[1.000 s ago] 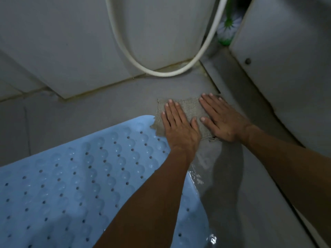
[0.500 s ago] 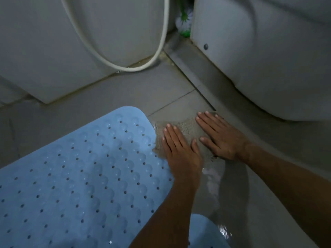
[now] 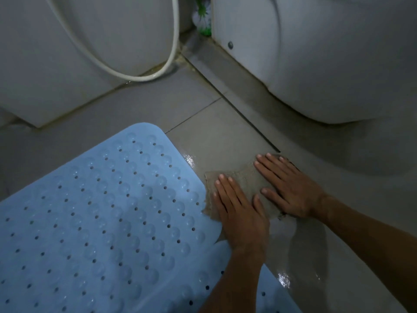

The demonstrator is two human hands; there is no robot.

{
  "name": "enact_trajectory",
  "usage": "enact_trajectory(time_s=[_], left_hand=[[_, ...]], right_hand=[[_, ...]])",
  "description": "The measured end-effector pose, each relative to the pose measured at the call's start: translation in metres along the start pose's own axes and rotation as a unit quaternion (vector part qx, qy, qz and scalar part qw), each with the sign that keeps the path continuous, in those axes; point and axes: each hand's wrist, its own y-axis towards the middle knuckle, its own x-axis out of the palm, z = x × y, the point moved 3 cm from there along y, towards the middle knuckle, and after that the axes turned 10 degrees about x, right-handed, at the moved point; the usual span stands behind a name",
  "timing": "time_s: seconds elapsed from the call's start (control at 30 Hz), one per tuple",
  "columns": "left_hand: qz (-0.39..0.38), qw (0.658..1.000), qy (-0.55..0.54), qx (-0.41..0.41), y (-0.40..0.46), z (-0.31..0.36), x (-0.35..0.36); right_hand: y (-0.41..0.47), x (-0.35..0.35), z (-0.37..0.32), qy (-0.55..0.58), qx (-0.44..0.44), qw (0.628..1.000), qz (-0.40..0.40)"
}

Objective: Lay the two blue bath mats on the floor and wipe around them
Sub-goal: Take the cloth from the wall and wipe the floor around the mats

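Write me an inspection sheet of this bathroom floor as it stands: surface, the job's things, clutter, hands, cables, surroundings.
Surface: grey tiled floor, wet sheen beside the mat and near the bottom edge.
Job's things: blue bath mat lies flat; a second mat edge shows under the forearm; brown cloth spread on the tile, touching the mat's edge.
Clutter: nothing seen.
Hands: left hand and right hand both flat, palms down on the cloth.
Cables: white hose loops down to the floor.
Surroundings: white toilet base; green and white brush in the corner.
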Motion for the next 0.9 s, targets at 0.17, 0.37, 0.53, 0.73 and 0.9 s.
enact_trajectory(time_s=[0.17,0.37,0.53,0.73,0.9], left_hand=[[0.005,1.000,-0.006,0.004,0.003,-0.001,0.004],[0.026,1.000,-0.003,0.013,0.006,-0.003,0.010],[0.013,0.998,0.040,0.035,0.002,-0.003,0.009],[-0.005,0.997,0.060,0.037,0.003,-0.004,0.010],[-0.033,0.997,0.064,0.018,0.005,-0.005,0.009]], right_hand=[[0.001,0.002,0.001,-0.006,-0.005,1.000,0.006],[0.001,0.004,0.002,-0.002,-0.010,1.000,0.020],[0.001,0.006,0.003,-0.006,-0.016,0.999,0.037],[0.001,0.007,0.002,-0.044,0.001,0.998,0.055],[-0.007,0.012,-0.006,-0.013,0.019,0.999,0.042]])
